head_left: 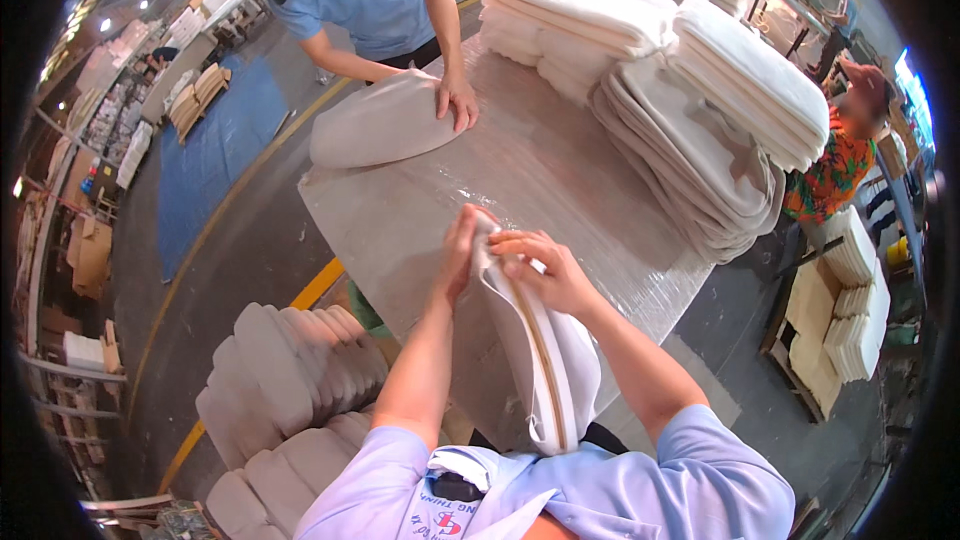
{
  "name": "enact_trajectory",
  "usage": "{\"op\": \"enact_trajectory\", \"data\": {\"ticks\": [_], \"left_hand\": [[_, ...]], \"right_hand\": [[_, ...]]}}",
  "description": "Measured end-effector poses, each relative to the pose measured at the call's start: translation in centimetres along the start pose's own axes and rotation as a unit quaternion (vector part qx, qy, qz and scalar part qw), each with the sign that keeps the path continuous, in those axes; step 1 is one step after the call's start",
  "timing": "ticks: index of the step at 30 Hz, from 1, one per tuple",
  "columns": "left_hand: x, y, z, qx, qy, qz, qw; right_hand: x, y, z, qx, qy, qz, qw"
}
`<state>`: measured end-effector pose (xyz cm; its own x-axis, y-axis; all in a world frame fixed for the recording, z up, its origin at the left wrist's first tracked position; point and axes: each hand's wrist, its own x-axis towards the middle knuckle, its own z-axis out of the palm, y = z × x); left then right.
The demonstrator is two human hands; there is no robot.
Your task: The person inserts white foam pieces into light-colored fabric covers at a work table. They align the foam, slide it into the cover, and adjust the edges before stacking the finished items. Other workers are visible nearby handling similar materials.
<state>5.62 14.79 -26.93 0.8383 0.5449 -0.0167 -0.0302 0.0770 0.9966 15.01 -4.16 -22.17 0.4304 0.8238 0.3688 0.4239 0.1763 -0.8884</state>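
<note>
A light grey cushion cover stands on its edge against my body, at the near side of the table. Its brown zipper runs along the upward side, with the white edges of the cover parted around it. My left hand presses flat along the far end of the cover, fingers pointing away. At that same end my right hand bends its fingers over the zipper side and grips the fabric. What lies inside the cover is mostly hidden.
The plastic-wrapped table bears white foam pads and grey covers at far right. Across it, a person in blue leans on a grey cushion. Stacked grey cushions stand at left; a wooden pallet is at right.
</note>
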Motion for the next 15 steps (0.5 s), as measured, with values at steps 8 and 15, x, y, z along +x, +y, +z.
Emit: {"op": "enact_trajectory", "data": {"ticks": [8, 15], "left_hand": [[-8.4, 0.5, -9.0, 0.041, 0.156, -0.023, 0.987], [-22.7, -0.4, -8.1, -0.11, 0.311, -0.083, 0.94]], "right_hand": [[-21.7, -3.6, -5.8, 0.178, 0.152, 0.307, 0.923], [-27.9, -4.5, -6.3, 0.144, 0.234, 0.32, 0.907]]}}
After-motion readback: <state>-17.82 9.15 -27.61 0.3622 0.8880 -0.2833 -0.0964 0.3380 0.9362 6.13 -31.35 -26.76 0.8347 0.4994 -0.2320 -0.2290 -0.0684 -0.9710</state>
